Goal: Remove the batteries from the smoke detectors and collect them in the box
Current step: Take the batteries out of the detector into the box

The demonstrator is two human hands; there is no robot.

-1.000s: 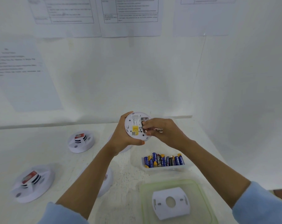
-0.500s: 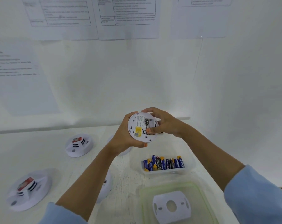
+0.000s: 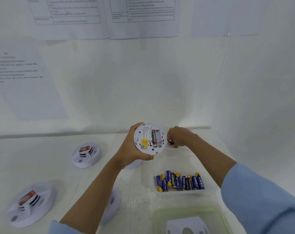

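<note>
One battery [image 3: 171, 142] is pinched beside the detector [image 3: 144, 134].

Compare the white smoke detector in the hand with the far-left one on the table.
Held in the left hand, the round white smoke detector shows its back, a black battery in its open bay; the far-left white detector lies on the white table front up, red-labelled. Both are round.

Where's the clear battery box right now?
Head view, right of centre on the white table: the clear plastic box of batteries sits below the right hand, beyond the green-tinted plastic tray.
</note>
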